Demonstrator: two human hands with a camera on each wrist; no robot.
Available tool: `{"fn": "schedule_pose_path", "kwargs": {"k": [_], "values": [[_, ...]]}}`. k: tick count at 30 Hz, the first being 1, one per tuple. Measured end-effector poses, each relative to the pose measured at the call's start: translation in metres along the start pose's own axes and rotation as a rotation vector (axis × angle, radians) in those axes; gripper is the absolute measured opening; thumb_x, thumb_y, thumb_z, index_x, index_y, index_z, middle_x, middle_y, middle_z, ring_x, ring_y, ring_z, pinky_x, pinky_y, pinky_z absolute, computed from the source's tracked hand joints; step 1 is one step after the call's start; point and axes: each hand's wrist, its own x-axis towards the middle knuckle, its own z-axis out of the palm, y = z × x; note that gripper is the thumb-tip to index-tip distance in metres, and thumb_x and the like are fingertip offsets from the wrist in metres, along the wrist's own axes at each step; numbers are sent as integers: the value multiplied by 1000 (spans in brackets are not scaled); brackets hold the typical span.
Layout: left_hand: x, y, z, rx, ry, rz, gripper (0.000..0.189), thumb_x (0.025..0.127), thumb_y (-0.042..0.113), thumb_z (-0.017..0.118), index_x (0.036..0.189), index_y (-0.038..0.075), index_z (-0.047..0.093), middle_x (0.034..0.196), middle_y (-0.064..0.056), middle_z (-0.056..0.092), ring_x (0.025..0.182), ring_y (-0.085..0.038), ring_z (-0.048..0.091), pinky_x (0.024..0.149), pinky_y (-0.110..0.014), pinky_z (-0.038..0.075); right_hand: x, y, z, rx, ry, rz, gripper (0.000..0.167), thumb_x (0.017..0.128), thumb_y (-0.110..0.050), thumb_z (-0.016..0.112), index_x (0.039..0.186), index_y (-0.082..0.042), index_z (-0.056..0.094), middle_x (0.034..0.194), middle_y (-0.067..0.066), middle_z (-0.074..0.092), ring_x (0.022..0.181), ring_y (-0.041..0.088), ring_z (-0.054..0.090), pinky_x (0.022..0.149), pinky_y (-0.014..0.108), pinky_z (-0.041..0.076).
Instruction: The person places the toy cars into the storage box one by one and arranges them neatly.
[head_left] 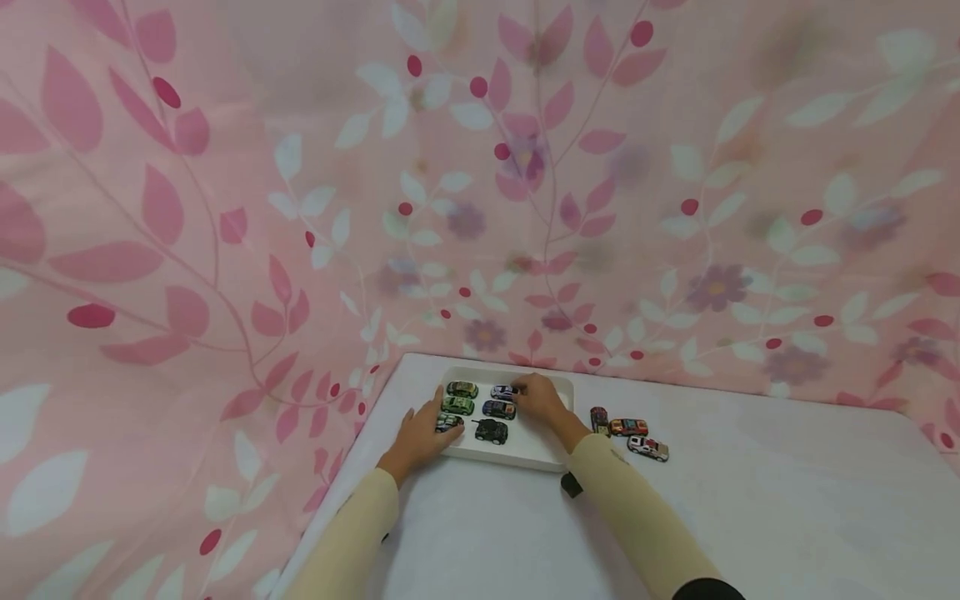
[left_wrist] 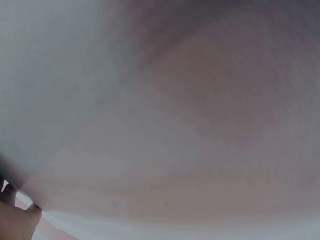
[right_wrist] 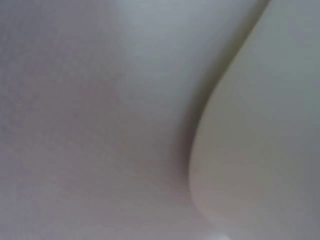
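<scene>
The right hand point(head_left: 543, 402) is curled over the tray's upper middle, and a white-and-dark-blue toy car point(head_left: 503, 392) is pinched at its right end by the fingertips; the left hand point(head_left: 418, 435) is held wide at the tray's left wall, its thumb laid beside a dark patterned car point(head_left: 448, 422). Both cars are set inside the white tray point(head_left: 498, 459); above the patterned car are lined two green cars point(head_left: 458, 406), and below the pinched one are placed a blue-and-orange car point(head_left: 498, 409) and a black tank-like vehicle point(head_left: 492, 431). Three more cars point(head_left: 628, 427) are grouped outside, right of the tray, on the white-covered table point(head_left: 780, 492); the whole is backed by a pink leaf-patterned curtain point(head_left: 592, 192); the wrist views are mostly blurred.
</scene>
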Motion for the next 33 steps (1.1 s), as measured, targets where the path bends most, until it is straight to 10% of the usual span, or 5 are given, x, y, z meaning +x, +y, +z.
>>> {"fn": "schedule_pose_path", "kwargs": {"k": [33], "values": [[4,-2,-2,13,-12,-9,95,92,57,57,159,8,12,153,-18,43,144,-35,39,120,-62,14,-8,-3,-4,39,99,58,43,95,-25,65,130,-1,61,122,16,64,99,28,65,90,44,54]]}}
